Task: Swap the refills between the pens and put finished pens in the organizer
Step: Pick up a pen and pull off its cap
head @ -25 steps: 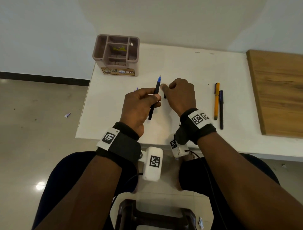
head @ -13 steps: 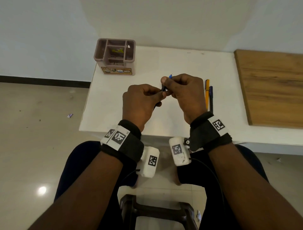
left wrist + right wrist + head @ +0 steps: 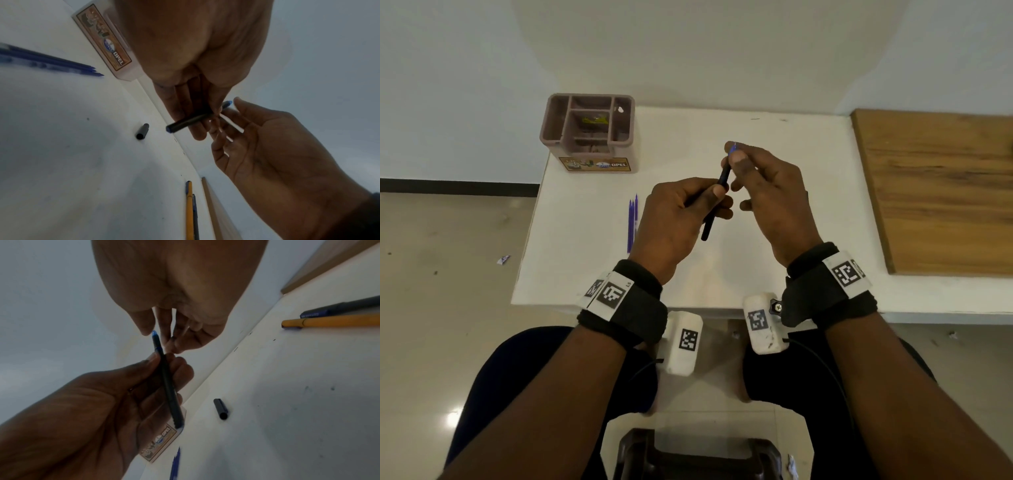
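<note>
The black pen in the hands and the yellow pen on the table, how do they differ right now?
The black pen is held off the table, tilted, in the left hand, with the right hand pinching its blue tip; the yellow pen lies flat, untouched. The black pen's cap is off; the yellow pen looks capped. Both are slim stick pens.

organizer [image 3: 587, 133] sits at the desk's [image 3: 688, 130] far left corner. two loose refills [image 3: 632, 221] lie side by side near the left edge. wooden board [image 3: 941, 188] covers the right end. both hands hold a pen [image 3: 717, 202] above the middle, cap [image 3: 142, 131] lying on the desk under them.
</note>
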